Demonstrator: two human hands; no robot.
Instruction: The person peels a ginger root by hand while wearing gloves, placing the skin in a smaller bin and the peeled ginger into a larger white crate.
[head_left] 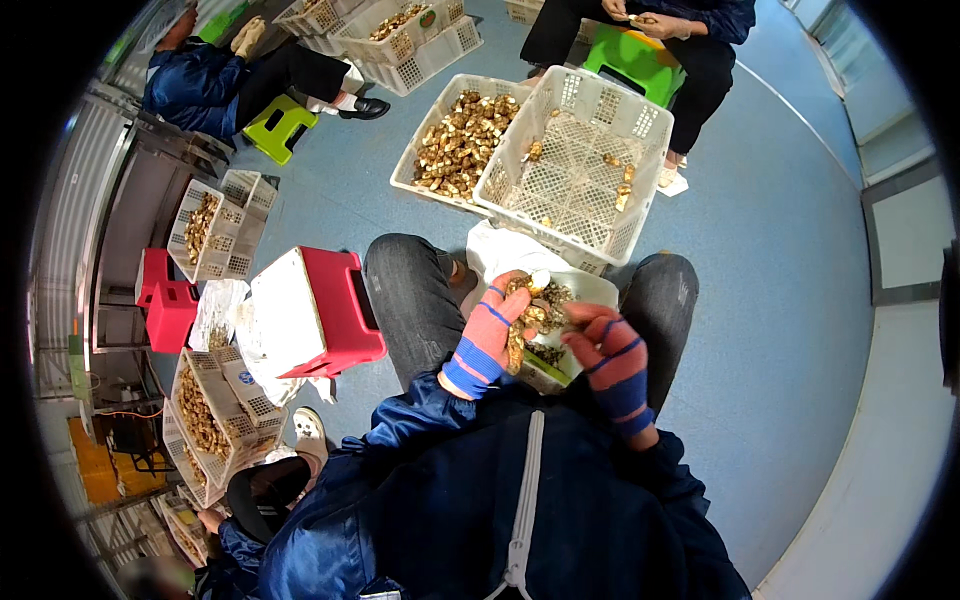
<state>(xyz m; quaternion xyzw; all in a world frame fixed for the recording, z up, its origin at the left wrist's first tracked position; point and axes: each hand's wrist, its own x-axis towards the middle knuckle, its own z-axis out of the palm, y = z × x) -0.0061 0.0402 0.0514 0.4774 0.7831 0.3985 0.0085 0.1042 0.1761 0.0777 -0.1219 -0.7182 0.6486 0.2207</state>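
My left hand (484,340), in a pink and blue striped fingerless glove, is closed around a brown and white mushroom (538,285) over a white tub (598,290) between my knees. My right hand (612,362), gloved alike, is beside it with its fingers curled in. What the right fingers pinch, if anything, is blurred and too small to name. Dark trimmings (552,352) lie in the tub below my hands. Part of the tub is hidden by my hands and the mushrooms.
Ahead stands a white crate (570,165) with a few mushrooms in it, overlapping a crate of piled mushrooms (465,145). A red stool (335,312) is left of my knee. Other people sit nearby on green stools (635,62). More mushroom crates (230,415) line the left.
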